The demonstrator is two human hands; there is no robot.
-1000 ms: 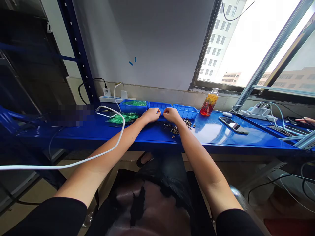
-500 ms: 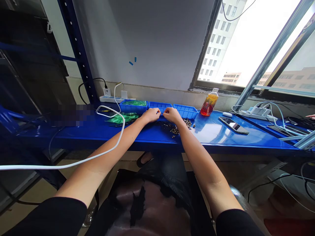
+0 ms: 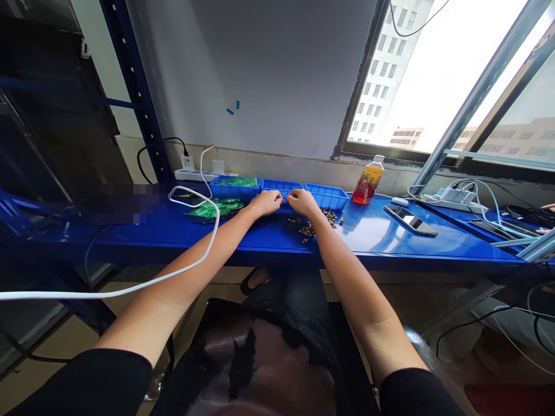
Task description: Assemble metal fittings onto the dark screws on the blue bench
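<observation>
My left hand (image 3: 267,202) and my right hand (image 3: 301,202) are held close together in front of the middle blue bin (image 3: 282,185), fingers pinched. Whatever lies between the fingertips is too small to make out. Beneath and beside my right wrist is a pile of small metallic parts (image 3: 330,217), spread over the blue table (image 3: 277,245). To the left of my left hand lie green plastic bags (image 3: 221,209) with dark thin pieces near them. The left blue bin (image 3: 236,189) has more green bags in it, and the right blue bin (image 3: 327,197) stands behind my right hand.
A drink bottle (image 3: 368,180) stands right of the bins, with a phone (image 3: 411,221) lying nearer. A white cable (image 3: 191,267) loops across over my left forearm. Power strips (image 3: 462,198) and cords crowd the right side. Part of another person's hand shows at the far right edge.
My hands stay almost in place, the fingertips still close together. The view has shifted very slightly. More of the other person's hand shows at the right edge.
</observation>
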